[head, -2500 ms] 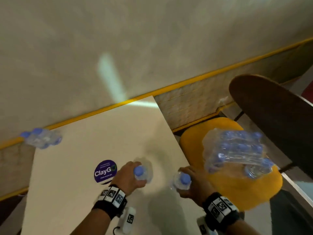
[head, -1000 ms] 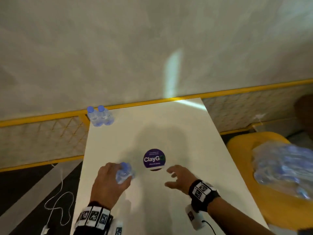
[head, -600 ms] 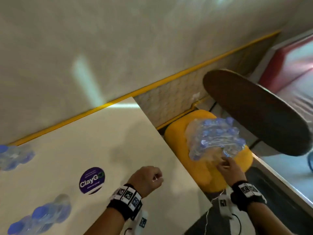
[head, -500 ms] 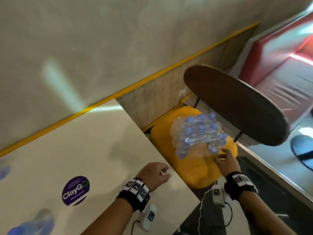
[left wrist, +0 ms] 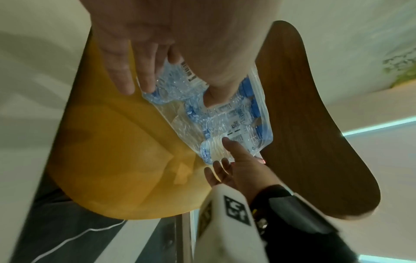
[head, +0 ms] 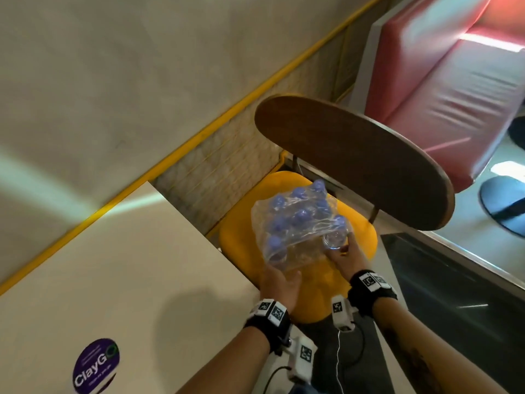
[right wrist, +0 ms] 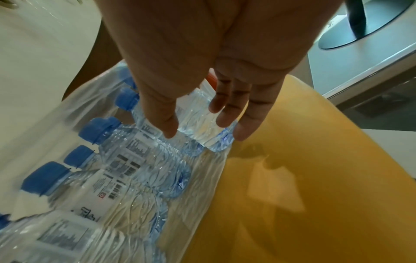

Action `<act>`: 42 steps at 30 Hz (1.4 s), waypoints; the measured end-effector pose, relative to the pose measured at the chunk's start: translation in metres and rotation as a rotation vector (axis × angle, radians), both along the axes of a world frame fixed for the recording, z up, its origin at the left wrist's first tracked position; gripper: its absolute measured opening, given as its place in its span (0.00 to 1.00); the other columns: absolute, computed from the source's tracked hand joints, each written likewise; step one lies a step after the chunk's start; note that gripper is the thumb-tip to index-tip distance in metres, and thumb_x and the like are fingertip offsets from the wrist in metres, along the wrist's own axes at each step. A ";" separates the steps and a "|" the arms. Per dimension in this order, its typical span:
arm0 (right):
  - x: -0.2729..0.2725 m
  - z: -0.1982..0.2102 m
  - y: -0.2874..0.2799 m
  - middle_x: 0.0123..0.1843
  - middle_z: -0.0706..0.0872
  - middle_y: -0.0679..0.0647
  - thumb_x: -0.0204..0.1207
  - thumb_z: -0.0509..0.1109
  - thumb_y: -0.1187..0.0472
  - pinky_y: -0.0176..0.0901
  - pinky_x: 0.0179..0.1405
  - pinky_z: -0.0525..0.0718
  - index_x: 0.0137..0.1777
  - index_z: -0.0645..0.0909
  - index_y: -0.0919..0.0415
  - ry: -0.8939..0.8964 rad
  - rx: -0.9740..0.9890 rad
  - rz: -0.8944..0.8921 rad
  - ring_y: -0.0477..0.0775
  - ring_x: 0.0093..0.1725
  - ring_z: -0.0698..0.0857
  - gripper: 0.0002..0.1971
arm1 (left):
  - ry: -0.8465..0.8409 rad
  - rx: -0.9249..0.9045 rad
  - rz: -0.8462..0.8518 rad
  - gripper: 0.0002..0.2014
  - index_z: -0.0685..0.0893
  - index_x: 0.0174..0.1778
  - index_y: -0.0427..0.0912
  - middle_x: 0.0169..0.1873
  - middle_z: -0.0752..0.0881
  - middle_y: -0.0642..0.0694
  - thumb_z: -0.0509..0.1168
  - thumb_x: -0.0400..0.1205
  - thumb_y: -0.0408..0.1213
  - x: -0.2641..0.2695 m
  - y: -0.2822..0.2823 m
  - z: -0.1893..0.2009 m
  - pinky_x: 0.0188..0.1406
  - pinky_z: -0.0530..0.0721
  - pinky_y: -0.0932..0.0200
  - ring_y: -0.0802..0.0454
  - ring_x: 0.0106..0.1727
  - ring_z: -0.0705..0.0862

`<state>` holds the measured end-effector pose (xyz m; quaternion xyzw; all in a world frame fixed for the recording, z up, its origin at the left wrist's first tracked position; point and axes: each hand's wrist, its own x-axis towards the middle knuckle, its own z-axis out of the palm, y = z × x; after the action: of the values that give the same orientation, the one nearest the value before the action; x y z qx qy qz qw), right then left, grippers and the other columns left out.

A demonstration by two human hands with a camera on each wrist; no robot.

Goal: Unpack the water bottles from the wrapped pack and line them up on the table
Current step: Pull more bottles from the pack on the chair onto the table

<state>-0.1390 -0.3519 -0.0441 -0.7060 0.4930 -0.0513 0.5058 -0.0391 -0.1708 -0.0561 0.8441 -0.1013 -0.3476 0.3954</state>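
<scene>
On the yellow chair seat beside the bench, the wrapped pack lies caps-away, its bottle bases facing the right hand, which clasps one, while the left hand, fingers straight, steadies the near end.

Yellow chair seat just right of the table edge, with a dark wooden backrest on its far side. Red upholstered bench at far right. Round purple "ClayGo" sticker at near left. Yellow wall trim along the pale wall.
</scene>
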 end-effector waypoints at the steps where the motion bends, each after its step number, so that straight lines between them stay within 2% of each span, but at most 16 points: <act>1: 0.003 -0.003 -0.002 0.53 0.82 0.48 0.73 0.77 0.47 0.40 0.35 0.79 0.77 0.59 0.37 -0.006 0.020 -0.011 0.45 0.44 0.82 0.37 | -0.003 0.004 0.055 0.26 0.79 0.67 0.53 0.58 0.89 0.50 0.70 0.73 0.55 0.001 -0.003 -0.001 0.57 0.91 0.41 0.48 0.53 0.89; 6: 0.016 -0.020 -0.009 0.60 0.85 0.51 0.68 0.80 0.44 0.57 0.53 0.87 0.73 0.62 0.36 -0.009 0.046 -0.076 0.56 0.51 0.86 0.38 | -0.011 -0.019 0.239 0.37 0.80 0.69 0.48 0.57 0.89 0.48 0.72 0.68 0.67 0.008 -0.022 -0.008 0.51 0.89 0.48 0.46 0.52 0.89; 9: 0.019 -0.024 -0.012 0.64 0.87 0.56 0.68 0.80 0.43 0.59 0.57 0.86 0.74 0.62 0.37 0.017 -0.013 -0.063 0.62 0.57 0.87 0.38 | -0.047 0.094 0.332 0.46 0.81 0.69 0.52 0.58 0.88 0.47 0.69 0.58 0.76 0.018 -0.034 -0.021 0.54 0.90 0.44 0.42 0.53 0.88; 11: 0.020 -0.024 -0.014 0.64 0.85 0.57 0.67 0.79 0.41 0.58 0.57 0.85 0.74 0.63 0.39 0.051 -0.031 -0.058 0.64 0.58 0.86 0.38 | -0.070 0.186 0.331 0.44 0.82 0.66 0.55 0.57 0.87 0.46 0.67 0.58 0.77 0.025 -0.040 -0.026 0.54 0.90 0.45 0.40 0.52 0.87; 14: 0.018 -0.020 -0.017 0.65 0.78 0.58 0.65 0.80 0.39 0.59 0.58 0.84 0.73 0.69 0.44 0.143 -0.051 -0.021 0.64 0.59 0.83 0.38 | -0.118 0.207 0.243 0.42 0.81 0.64 0.54 0.61 0.83 0.46 0.65 0.59 0.78 0.027 -0.038 -0.010 0.56 0.90 0.46 0.43 0.50 0.85; 16: 0.013 -0.019 -0.016 0.65 0.75 0.56 0.65 0.81 0.41 0.59 0.59 0.84 0.72 0.72 0.48 0.154 -0.071 0.044 0.62 0.59 0.81 0.36 | -0.106 0.128 0.181 0.40 0.82 0.64 0.52 0.65 0.75 0.48 0.73 0.61 0.73 0.024 -0.027 0.005 0.57 0.88 0.48 0.43 0.51 0.81; 18: 0.004 -0.016 -0.011 0.64 0.74 0.53 0.63 0.82 0.41 0.57 0.58 0.84 0.70 0.73 0.44 0.122 -0.081 0.120 0.58 0.57 0.80 0.35 | -0.081 0.041 0.094 0.40 0.84 0.63 0.56 0.64 0.70 0.51 0.79 0.59 0.72 0.022 -0.013 0.019 0.54 0.90 0.49 0.44 0.54 0.82; 21: -0.010 -0.016 0.006 0.63 0.77 0.48 0.59 0.83 0.42 0.58 0.59 0.84 0.69 0.72 0.39 0.079 -0.102 0.266 0.54 0.58 0.81 0.38 | -0.149 -0.025 -0.132 0.28 0.88 0.56 0.56 0.57 0.78 0.50 0.82 0.63 0.63 0.026 0.019 0.028 0.46 0.87 0.56 0.46 0.50 0.86; 25: -0.021 -0.011 0.048 0.57 0.84 0.42 0.57 0.84 0.44 0.48 0.55 0.86 0.64 0.78 0.44 0.011 -0.160 0.485 0.44 0.53 0.85 0.33 | -0.194 -0.047 -0.192 0.18 0.85 0.41 0.53 0.39 0.85 0.57 0.82 0.63 0.54 0.046 0.083 0.038 0.36 0.79 0.65 0.63 0.37 0.84; 28: -0.009 -0.010 0.090 0.54 0.84 0.43 0.53 0.80 0.39 0.37 0.47 0.82 0.59 0.79 0.44 0.050 -0.173 0.647 0.47 0.51 0.85 0.32 | -0.250 0.009 -0.183 0.14 0.78 0.30 0.47 0.27 0.79 0.55 0.75 0.64 0.48 0.059 0.148 0.055 0.30 0.76 0.61 0.62 0.26 0.75; 30: 0.006 -0.006 0.125 0.54 0.83 0.44 0.54 0.78 0.38 0.34 0.46 0.77 0.57 0.78 0.40 0.055 -0.192 0.765 0.49 0.52 0.84 0.29 | -0.251 0.049 -0.075 0.13 0.80 0.34 0.61 0.35 0.84 0.61 0.79 0.64 0.48 0.062 0.207 0.059 0.37 0.82 0.61 0.66 0.34 0.80; 31: 0.015 -0.002 0.144 0.55 0.83 0.42 0.56 0.78 0.39 0.37 0.49 0.77 0.57 0.77 0.37 0.046 -0.190 0.816 0.47 0.53 0.83 0.27 | -0.254 0.061 -0.016 0.19 0.79 0.40 0.67 0.42 0.85 0.63 0.82 0.63 0.48 0.061 0.238 0.059 0.43 0.82 0.62 0.67 0.40 0.83; 33: 0.033 0.008 0.185 0.57 0.82 0.38 0.57 0.80 0.40 0.43 0.54 0.82 0.57 0.74 0.29 0.015 -0.130 0.942 0.43 0.54 0.82 0.28 | -0.259 0.088 0.081 0.24 0.78 0.46 0.69 0.49 0.86 0.61 0.82 0.61 0.50 0.055 0.300 0.057 0.49 0.83 0.60 0.62 0.47 0.86; 36: 0.065 0.017 0.252 0.57 0.81 0.37 0.56 0.82 0.41 0.47 0.55 0.86 0.54 0.72 0.25 -0.039 -0.080 1.146 0.42 0.55 0.83 0.28 | -0.262 0.120 0.236 0.26 0.80 0.51 0.65 0.50 0.87 0.61 0.81 0.59 0.55 0.036 0.390 0.054 0.49 0.82 0.61 0.61 0.50 0.87; 39: 0.099 0.024 0.331 0.57 0.81 0.39 0.56 0.83 0.44 0.48 0.56 0.86 0.56 0.75 0.31 -0.054 -0.055 1.319 0.44 0.55 0.82 0.29 | -0.248 0.172 0.410 0.27 0.81 0.53 0.63 0.49 0.88 0.61 0.82 0.59 0.53 0.008 0.475 0.053 0.50 0.82 0.58 0.60 0.50 0.88; 42: 0.126 0.030 0.416 0.58 0.82 0.46 0.57 0.83 0.47 0.46 0.58 0.83 0.61 0.79 0.46 -0.055 -0.044 1.472 0.50 0.55 0.83 0.30 | -0.227 0.233 0.553 0.27 0.81 0.51 0.65 0.48 0.88 0.59 0.84 0.59 0.52 -0.018 0.544 0.053 0.53 0.83 0.52 0.57 0.50 0.88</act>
<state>-0.0128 0.0642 -0.0140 -0.8626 -0.1223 0.2739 0.4074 -0.0573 0.3731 -0.0030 0.9126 0.1291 -0.1399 0.3619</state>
